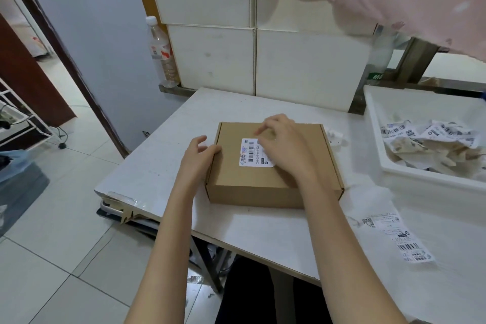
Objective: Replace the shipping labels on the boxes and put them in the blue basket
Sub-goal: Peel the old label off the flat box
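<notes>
A flat brown cardboard box [271,166] lies on the white table [157,166]. The left hand [197,158] rests against its left edge with fingers loosely bent, holding nothing. The right hand [282,144] lies on top, fingertips curled onto the white barcoded shipping label [249,152]; whether they pinch it is unclear.

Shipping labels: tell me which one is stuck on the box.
The label under the right hand, stuck flat on the brown box. Another label lies loose on the table; crumpled ones fill the white bin.
</notes>
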Tool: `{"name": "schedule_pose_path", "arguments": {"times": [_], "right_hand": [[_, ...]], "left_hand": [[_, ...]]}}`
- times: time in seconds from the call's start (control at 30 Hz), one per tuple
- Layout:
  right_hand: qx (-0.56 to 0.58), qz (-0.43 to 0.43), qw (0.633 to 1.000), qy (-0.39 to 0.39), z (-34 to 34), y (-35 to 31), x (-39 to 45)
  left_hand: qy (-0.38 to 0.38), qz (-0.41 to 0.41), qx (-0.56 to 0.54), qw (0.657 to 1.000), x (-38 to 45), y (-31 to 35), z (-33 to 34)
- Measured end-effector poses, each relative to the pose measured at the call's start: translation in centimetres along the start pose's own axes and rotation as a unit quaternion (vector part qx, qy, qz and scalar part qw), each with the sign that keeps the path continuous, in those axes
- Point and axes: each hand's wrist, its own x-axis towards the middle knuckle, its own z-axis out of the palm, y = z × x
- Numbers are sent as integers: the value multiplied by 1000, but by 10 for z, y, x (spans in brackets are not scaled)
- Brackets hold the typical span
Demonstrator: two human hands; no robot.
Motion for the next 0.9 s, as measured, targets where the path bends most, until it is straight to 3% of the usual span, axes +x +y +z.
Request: {"name": "schedule_pose_path", "arguments": {"times": [0.13, 0.5, 0.9], "right_hand": [[-39, -18, 998, -40, 21, -7, 17], [-19, -30, 999, -4, 34, 8, 20], [-21, -27, 999, 1, 35, 8, 22]], "left_hand": [[12, 20, -38, 999, -2, -15, -2], [95, 50, -91, 990, -4, -27, 13], [110, 62, -112, 986, 0, -30, 16]]}}
